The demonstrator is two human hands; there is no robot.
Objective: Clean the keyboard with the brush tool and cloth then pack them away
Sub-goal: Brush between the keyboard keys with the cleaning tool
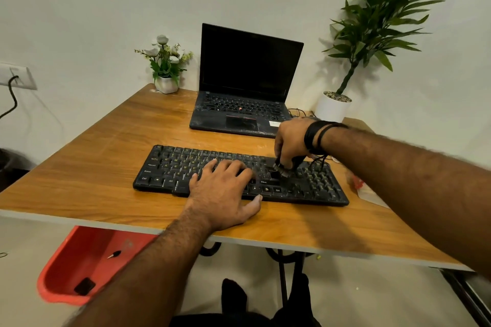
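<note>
Wooden desk [79, 180]: the keyboard [170, 170] is steadied under the flat, relaxed left hand [223, 194]; the brush tool [281, 168] is gripped by the right hand [291, 141]. Brushing is judged underway; wiping with the cloth remains.

Black keyboard [186, 170] with yellow-and-white legends, wood-grain brown table [93, 167], black laptop [247, 82], red bin [77, 265]

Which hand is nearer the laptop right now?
Right. The right hand grips the brush over the keyboard's far right part, just before the laptop; the left hand rests flat on the keyboard's near middle.
</note>
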